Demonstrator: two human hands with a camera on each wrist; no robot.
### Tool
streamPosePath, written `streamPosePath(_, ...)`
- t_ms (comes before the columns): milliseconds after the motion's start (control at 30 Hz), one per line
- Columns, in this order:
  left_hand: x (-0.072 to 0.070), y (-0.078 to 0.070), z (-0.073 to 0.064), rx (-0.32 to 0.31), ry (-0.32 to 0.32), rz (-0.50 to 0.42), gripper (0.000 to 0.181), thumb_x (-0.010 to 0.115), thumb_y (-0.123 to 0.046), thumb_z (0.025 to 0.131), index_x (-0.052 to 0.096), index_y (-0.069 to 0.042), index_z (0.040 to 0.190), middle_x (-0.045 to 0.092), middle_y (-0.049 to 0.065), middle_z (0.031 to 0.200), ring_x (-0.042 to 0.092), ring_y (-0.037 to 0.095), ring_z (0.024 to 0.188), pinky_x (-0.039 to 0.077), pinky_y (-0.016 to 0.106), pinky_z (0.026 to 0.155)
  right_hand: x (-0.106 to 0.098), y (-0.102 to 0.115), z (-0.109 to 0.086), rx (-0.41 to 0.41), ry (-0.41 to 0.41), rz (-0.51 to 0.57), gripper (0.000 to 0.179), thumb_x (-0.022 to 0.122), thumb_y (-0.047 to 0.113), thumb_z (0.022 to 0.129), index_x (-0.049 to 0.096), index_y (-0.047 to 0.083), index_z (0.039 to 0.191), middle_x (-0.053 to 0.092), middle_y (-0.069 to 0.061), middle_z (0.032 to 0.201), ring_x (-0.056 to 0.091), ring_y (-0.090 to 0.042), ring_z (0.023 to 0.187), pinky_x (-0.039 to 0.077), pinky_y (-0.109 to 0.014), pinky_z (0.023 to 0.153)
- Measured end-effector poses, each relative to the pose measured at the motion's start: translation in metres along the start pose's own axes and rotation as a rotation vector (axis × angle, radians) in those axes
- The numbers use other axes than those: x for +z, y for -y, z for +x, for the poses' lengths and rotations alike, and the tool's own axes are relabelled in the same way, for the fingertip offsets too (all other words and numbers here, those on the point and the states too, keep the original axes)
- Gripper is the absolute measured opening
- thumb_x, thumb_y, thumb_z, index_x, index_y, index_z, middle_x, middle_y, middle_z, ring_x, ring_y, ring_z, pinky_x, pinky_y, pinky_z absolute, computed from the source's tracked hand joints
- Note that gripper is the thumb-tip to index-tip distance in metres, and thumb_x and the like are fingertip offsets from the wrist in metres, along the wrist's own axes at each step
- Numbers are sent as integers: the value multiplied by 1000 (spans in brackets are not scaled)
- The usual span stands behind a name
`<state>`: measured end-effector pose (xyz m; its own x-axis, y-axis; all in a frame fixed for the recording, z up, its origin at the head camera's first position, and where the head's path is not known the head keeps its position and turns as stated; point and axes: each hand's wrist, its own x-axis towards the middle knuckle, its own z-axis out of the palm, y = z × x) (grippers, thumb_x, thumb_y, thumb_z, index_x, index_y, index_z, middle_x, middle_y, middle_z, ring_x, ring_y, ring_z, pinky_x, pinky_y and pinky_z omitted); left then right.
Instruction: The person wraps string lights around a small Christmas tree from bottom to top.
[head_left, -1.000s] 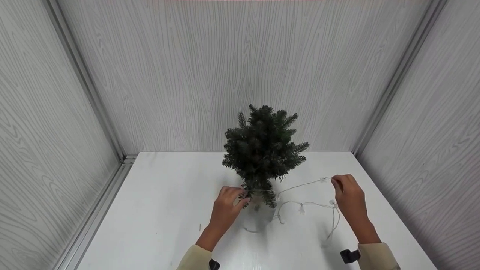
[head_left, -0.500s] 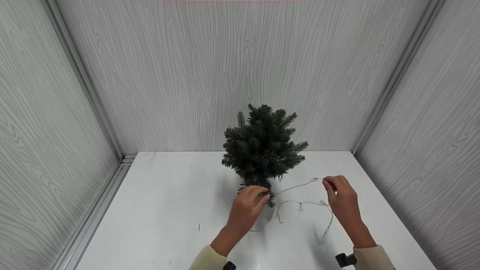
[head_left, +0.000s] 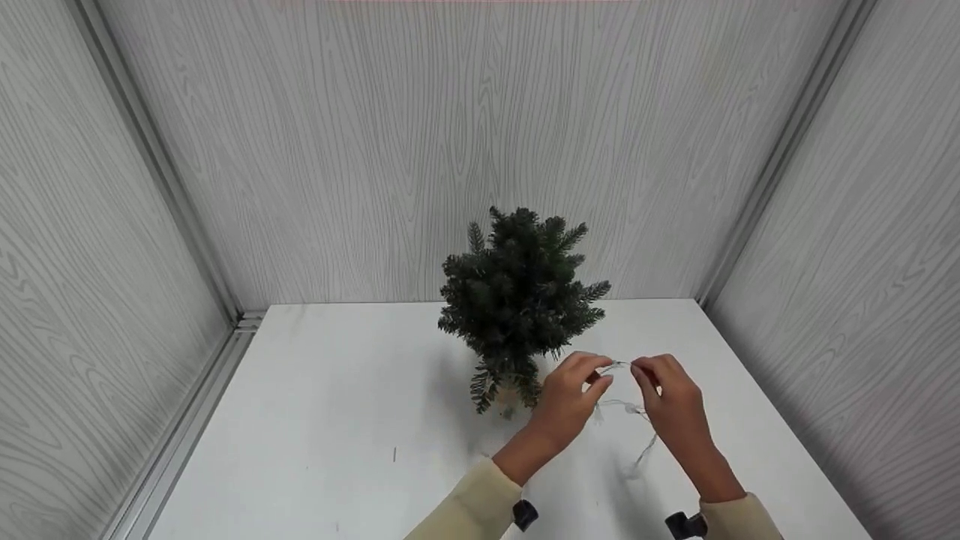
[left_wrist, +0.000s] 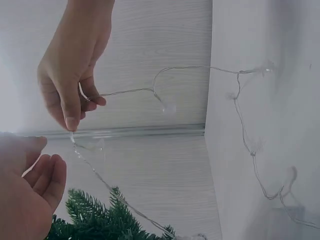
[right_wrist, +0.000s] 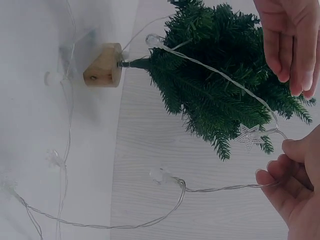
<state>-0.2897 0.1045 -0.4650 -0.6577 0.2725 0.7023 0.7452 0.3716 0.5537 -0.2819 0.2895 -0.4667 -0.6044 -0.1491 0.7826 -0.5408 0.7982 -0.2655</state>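
Note:
A string of fairy lights (right_wrist: pixel 245 89) with a clear wire and clear star bulbs (right_wrist: pixel 248 137) hangs from my right hand (head_left: pixel 675 397), whose thumb and fingers pinch the wire. Facing it, my left hand (head_left: pixel 570 397) is close by with thumb and fingers apart. In the left wrist view a gap shows between the left hand (left_wrist: pixel 27 187) and the wire (left_wrist: pixel 107 185). Behind the hands stands a small artificial Christmas tree (head_left: pixel 517 292), dark green, on a round wooden base (right_wrist: pixel 104 65). In the head view the left hand partly hides the wire.
The white table (head_left: pixel 337 390) ends at a grey wood-grain back wall (head_left: pixel 375 150), with side walls left and right. More of the light string lies on the tabletop, its bulb (right_wrist: pixel 55 159) among several. A thin dark mark (head_left: pixel 394 454) shows left of the tree.
My left hand has moved right, from the tree's lower branches across to beside the right hand. The right hand has shifted slightly left, still pinching the wire.

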Motion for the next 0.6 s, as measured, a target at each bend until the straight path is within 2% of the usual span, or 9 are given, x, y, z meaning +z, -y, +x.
streamPosePath(233,18,1,10,-49,61,-11,26,62,-17,94,63,-15,121,58,-2,114,57,1,86,48,11,72,-2,2,-3,-7,22,-17,12,70,2,86,66,7,97,58,1,88,52,-4,75,43,-13,66)
streamPosePath(400,23,6,13,-57,65,-18,21,62,-19,94,65,-16,115,59,-4,110,57,0,86,47,10,74,-1,4,-3,-9,27,-14,14,71,1,84,67,7,96,57,2,87,54,-4,74,46,-18,63)
streamPosePath(600,27,9,14,-50,74,-28,17,59,-23,96,67,-15,108,60,-5,104,56,-1,84,45,7,73,-1,4,-3,-8,22,11,14,70,-1,84,66,6,96,59,2,89,56,-5,76,45,-13,67)
